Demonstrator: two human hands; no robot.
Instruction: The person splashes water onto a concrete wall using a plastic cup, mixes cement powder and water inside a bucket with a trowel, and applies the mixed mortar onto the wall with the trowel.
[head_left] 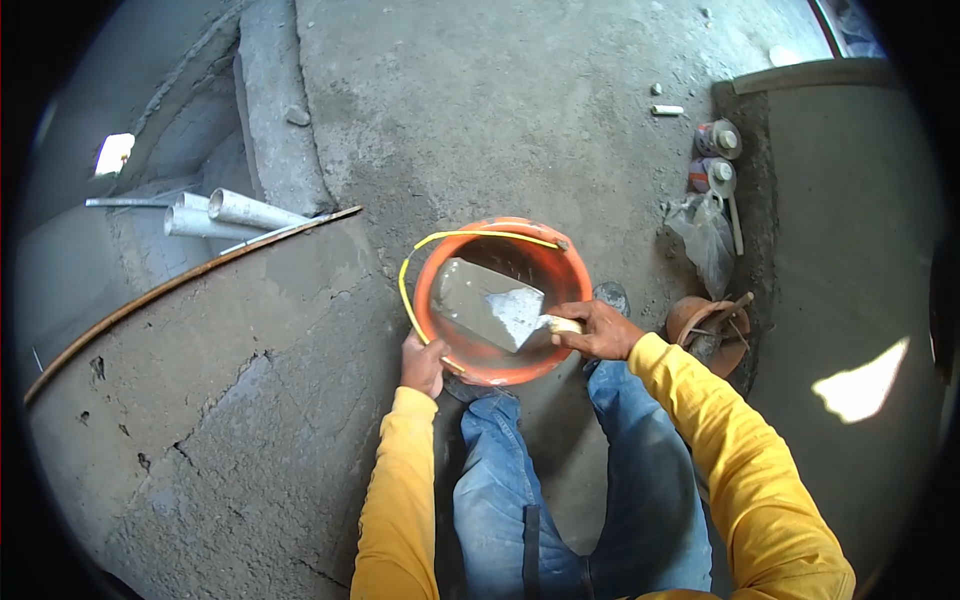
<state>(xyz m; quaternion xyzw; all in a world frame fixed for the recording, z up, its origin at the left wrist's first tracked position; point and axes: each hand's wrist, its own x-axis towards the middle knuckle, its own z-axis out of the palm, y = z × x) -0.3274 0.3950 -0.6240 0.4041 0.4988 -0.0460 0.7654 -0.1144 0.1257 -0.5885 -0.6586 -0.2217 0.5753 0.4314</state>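
Note:
An orange bucket (577, 275) stands on the floor just in front of my feet. My left hand (423, 364) is closed on its yellow bucket handle (404, 283) at the near left rim. My right hand (603, 331) grips the pale handle of a trowel (517, 312) over the bucket's right side. The trowel's pointed blade, smeared with whitish material, reaches inward over a grey rectangular slab (470, 298) inside the bucket. Whether the blade touches the slab, I cannot tell. The handle's far end joins the rim at the upper right.
Right of the bucket, a broken terracotta-coloured pot (683, 318) holds a stick. Behind it lie a plastic bag (704, 243) and bottles (718, 139) along a low wall (840, 200). White pipes (252, 211) rest beyond a rough ledge at left, edged by a curved strip (190, 281).

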